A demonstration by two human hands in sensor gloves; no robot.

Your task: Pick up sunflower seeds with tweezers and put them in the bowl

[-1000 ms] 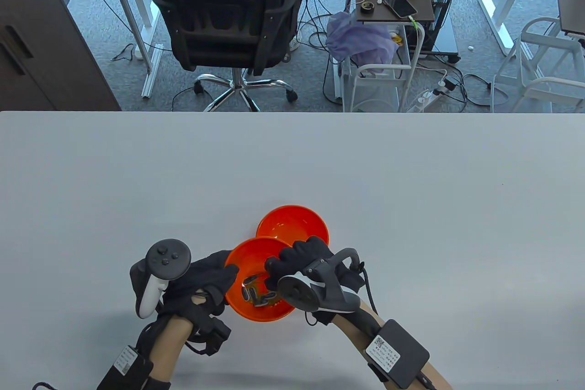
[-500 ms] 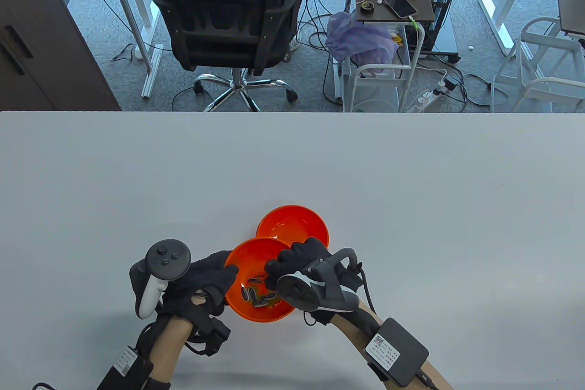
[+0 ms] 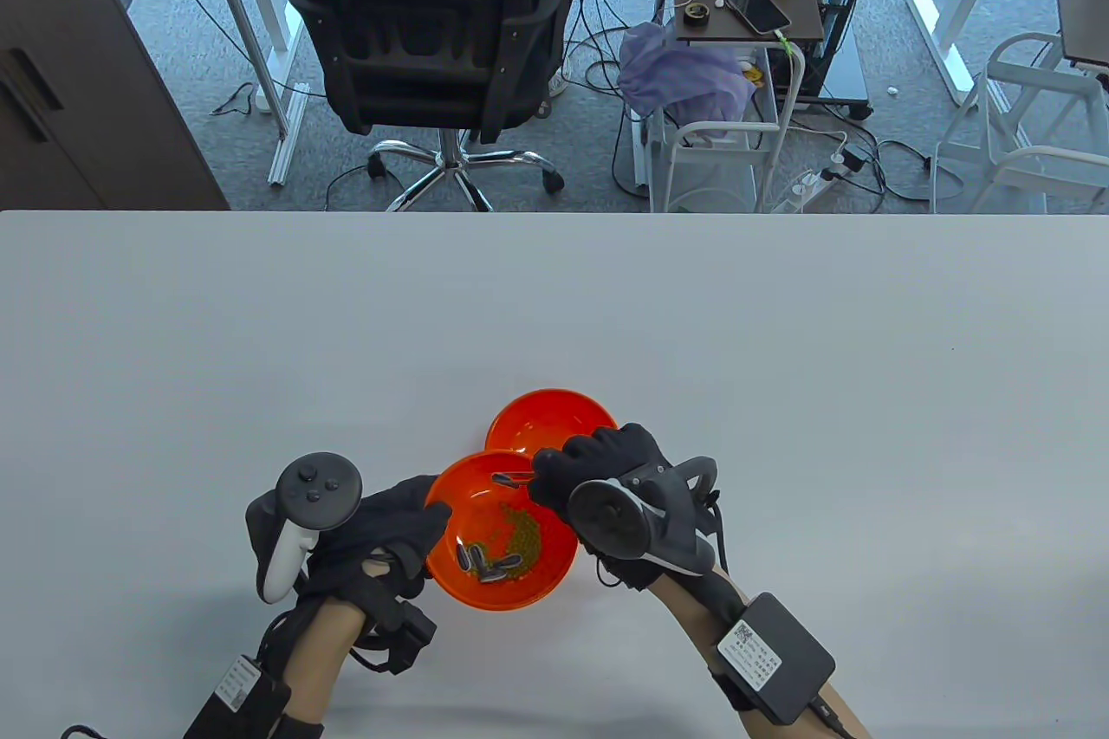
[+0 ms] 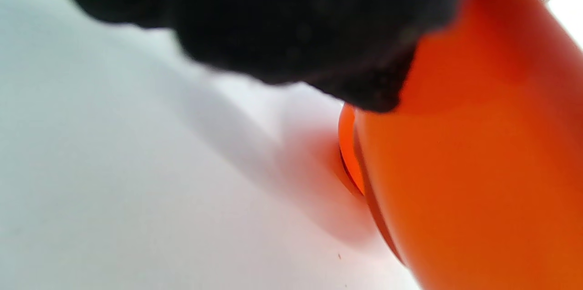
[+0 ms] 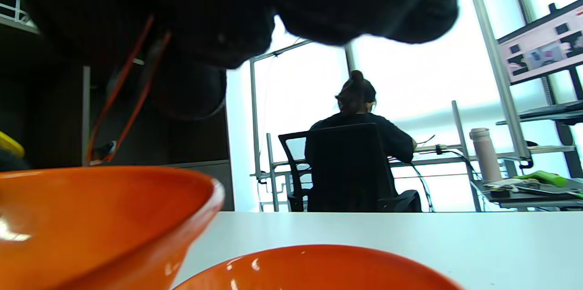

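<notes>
Two orange bowls stand touching on the white table. The near bowl point(image 3: 459, 505) holds several dark striped sunflower seeds point(image 3: 485, 563) and a patch of small green beans point(image 3: 520, 537). The far bowl point(image 3: 546, 427) looks empty. My left hand point(image 3: 424, 518) grips the near bowl's left rim; the left wrist view shows its fingers point(image 4: 282, 21) against the bowl's wall point(image 4: 478, 167). My right hand point(image 3: 554, 475) holds metal tweezers point(image 3: 515, 478) over the near bowl's far rim, with what looks like a seed at the tip. The right wrist view shows both bowls' rims, near point(image 5: 100, 217) and far point(image 5: 314, 267).
The white table point(image 3: 780, 384) stretches wide on all sides of the bowls. Its far edge runs across the middle of the table view. Beyond it stand an office chair point(image 3: 433, 37) and a small cart point(image 3: 736, 11).
My right hand has risen out of the near bowl and moved up and right, carrying the tweezers to the far rim. The green beans now show. The left hand has not moved.
</notes>
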